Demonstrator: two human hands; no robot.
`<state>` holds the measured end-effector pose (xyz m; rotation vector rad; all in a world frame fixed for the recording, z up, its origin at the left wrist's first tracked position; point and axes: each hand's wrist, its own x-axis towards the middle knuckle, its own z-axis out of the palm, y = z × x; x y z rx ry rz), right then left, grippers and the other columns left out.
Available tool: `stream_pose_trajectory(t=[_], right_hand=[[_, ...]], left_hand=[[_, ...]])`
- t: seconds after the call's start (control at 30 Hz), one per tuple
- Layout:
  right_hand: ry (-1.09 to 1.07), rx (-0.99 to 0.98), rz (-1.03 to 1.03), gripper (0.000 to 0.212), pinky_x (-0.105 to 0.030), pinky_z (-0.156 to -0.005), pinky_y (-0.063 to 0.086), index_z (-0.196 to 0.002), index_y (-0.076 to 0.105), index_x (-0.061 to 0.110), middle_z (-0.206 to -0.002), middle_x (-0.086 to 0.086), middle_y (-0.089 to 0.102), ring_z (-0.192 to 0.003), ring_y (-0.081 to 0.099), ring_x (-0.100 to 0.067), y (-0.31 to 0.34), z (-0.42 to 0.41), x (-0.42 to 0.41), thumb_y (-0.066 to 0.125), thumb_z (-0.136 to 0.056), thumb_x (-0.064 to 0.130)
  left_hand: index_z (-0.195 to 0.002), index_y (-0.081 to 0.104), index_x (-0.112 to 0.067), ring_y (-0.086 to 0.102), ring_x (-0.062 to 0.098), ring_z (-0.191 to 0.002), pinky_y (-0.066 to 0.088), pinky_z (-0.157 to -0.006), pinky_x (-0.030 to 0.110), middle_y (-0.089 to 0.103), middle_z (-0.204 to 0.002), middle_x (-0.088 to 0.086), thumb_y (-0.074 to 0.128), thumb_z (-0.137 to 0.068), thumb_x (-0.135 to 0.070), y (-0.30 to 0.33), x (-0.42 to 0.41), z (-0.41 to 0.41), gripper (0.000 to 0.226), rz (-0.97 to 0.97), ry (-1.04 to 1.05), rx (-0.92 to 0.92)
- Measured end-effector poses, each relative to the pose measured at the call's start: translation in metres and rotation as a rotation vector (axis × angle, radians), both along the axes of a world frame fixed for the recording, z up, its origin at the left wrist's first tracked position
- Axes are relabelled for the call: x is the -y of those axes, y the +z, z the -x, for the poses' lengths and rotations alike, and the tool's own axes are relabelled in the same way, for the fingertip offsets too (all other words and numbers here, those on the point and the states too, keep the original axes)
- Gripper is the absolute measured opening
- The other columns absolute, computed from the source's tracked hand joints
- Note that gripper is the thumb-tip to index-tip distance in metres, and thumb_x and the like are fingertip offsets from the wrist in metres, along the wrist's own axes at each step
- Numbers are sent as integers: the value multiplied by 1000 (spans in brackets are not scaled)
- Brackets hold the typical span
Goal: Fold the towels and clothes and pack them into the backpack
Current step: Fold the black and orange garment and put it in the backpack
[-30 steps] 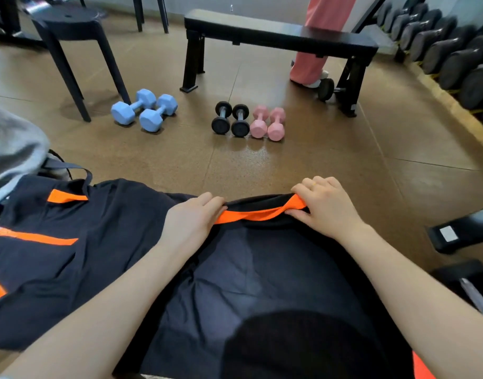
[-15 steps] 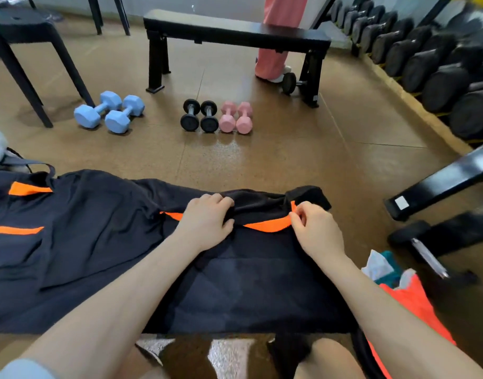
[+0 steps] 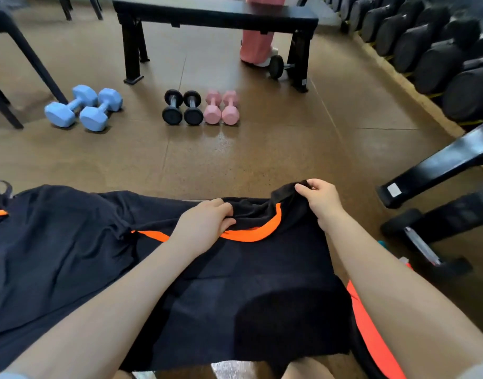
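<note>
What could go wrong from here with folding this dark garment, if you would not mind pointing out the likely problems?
The right hand pinches only a raised corner of the dark garment, so it might slip free and undo the fold. The left hand grips bunched fabric by the orange trim, so wrinkles may get folded in. The near edge hangs toward the person's knees and could slide off toward the floor.

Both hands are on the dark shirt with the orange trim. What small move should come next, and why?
Probably carry the lifted corner across toward the left hand to make a fold. The right hand pinches the shirt edge raised off the surface, while the left hand grips the fabric near the orange trim, anchoring it.
</note>
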<state>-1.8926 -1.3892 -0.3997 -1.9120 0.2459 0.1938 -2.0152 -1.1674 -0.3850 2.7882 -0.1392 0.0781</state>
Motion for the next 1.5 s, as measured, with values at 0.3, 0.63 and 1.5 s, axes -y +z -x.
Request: stream_pose_trajectory(t=[0.3,0.63,1.5], right_hand=[[-60,157,-465,19,-20,-62,37,-81,58,19,-76,5,57,-70,50,-9,53,25,50,47,-95,13],[-92,-348,-301,11,-24,-64,51,-89,61,10,-88,-8,64,-80,62,-18,12,80,84,60,-90,20],[534,353,734,14,-33,-84,39,-102,60,9,-107,-11,64,-104,55,-30,15,20,11,53,-92,17]], left_hand=[[-78,57,-4,53,28,-76,38,-66,34,53,-78,7,55,-90,-18,33,-12,-15,19,270,226,422],[-79,59,-9,58,32,-69,49,-56,37,58,-75,7,69,-80,-28,-14,-6,36,22,-179,-30,155],[-94,54,-3,55,36,-97,39,-75,40,60,-98,17,39,-98,-31,-2,-103,-4,32,-308,161,-11]])
